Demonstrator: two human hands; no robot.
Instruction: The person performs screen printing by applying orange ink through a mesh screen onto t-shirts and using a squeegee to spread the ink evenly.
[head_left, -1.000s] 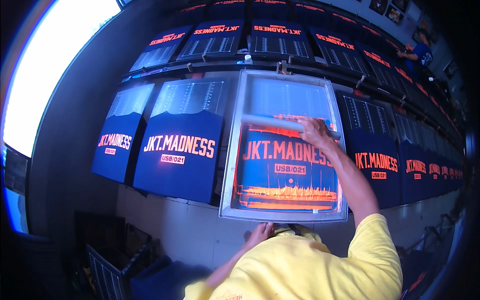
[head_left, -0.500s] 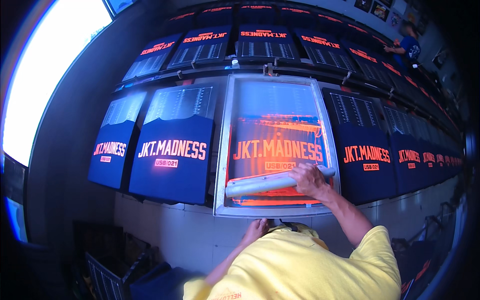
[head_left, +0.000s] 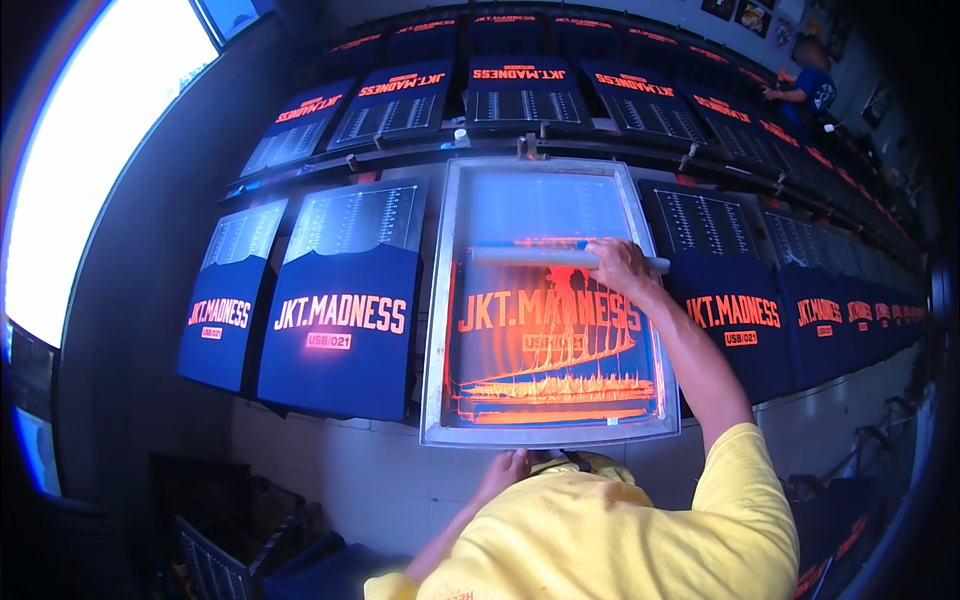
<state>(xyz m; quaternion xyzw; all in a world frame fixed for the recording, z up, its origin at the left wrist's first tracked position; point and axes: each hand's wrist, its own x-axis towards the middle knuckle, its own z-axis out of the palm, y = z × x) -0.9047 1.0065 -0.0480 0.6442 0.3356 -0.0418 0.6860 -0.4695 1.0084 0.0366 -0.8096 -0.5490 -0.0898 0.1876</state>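
My right hand point(head_left: 618, 266) is closed around the right part of a pale squeegee point(head_left: 525, 257), which lies across the mesh inside a metal-framed printing screen point(head_left: 548, 437). Orange ink point(head_left: 545, 384) streaks the near half of the mesh, with ridges close to the near rim. Bold orange lettering shows through it. The screen rests over a dark blue garment on its board. My left hand point(head_left: 505, 468) is low beside my waist, just short of the screen's near rim; its fingers are partly hidden, and I cannot make out a hold.
Navy shirts with orange print lie on boards to the left point(head_left: 335, 340) and right point(head_left: 735, 330). Beyond a dark rail point(head_left: 390, 147) runs another row of shirt boards point(head_left: 525, 95). A co-worker point(head_left: 812, 88) in blue stands at the far right. A small bottle point(head_left: 460, 138) stands on the rail.
My right hand has pushed the squeegee from the near part of the screen to the far side of the lettering. Ink streaks now cover the near mesh. My left hand has dropped slightly nearer my body.
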